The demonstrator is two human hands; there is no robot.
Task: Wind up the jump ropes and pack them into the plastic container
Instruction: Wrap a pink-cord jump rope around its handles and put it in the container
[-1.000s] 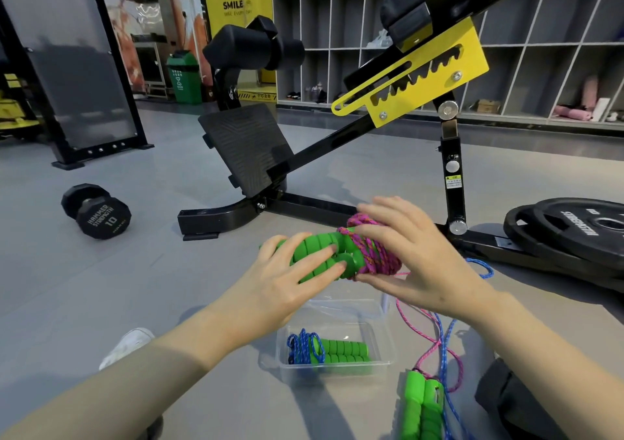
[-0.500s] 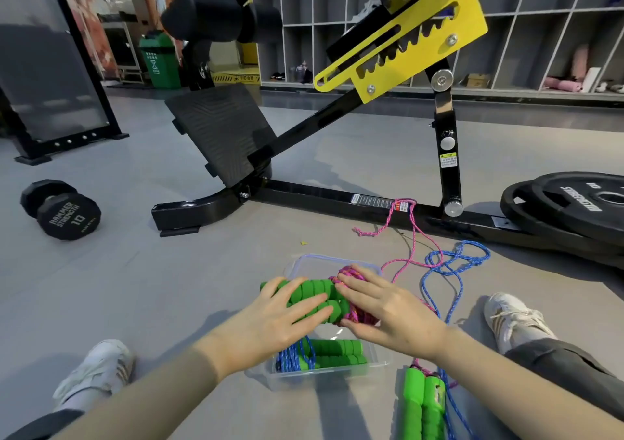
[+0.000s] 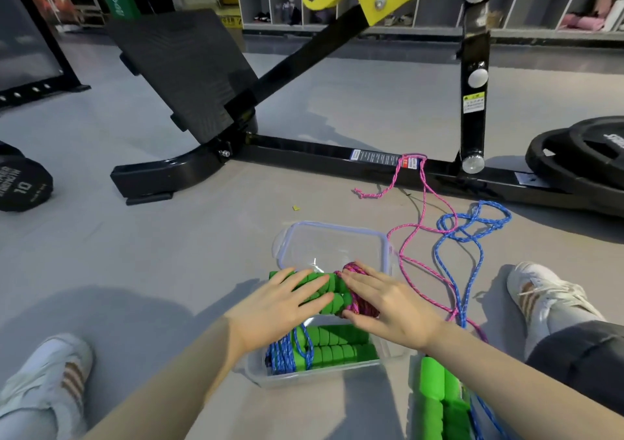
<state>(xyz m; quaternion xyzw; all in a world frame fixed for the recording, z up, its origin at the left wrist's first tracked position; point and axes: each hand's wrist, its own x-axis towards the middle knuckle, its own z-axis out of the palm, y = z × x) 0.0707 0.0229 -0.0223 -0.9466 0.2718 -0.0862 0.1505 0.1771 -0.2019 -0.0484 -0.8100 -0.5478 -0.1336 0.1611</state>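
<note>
A clear plastic container (image 3: 385, 247) stands on the floor in front of me. Inside its near end lies a wound blue jump rope (image 3: 324, 348) with green handles. Both hands hold a wound pink jump rope (image 3: 332, 292) low over the container. My left hand (image 3: 280, 308) grips its green handles. My right hand (image 3: 388, 301) presses on the pink coil. To the right, a loose pink rope (image 3: 422, 233) and a loose blue rope (image 3: 472, 230) trail across the floor. Their green handles (image 3: 439, 402) lie at the bottom right.
A black exercise bench frame (image 3: 337, 155) crosses the floor beyond the container, with the pink rope's end draped over its bar. Black weight plates (image 3: 580, 155) sit at the right and a dumbbell (image 3: 23, 186) at the left. My shoes (image 3: 540, 291) flank the container.
Both hands have lowered the wound pink rope from chest height down to the container. The view has tilted downward.
</note>
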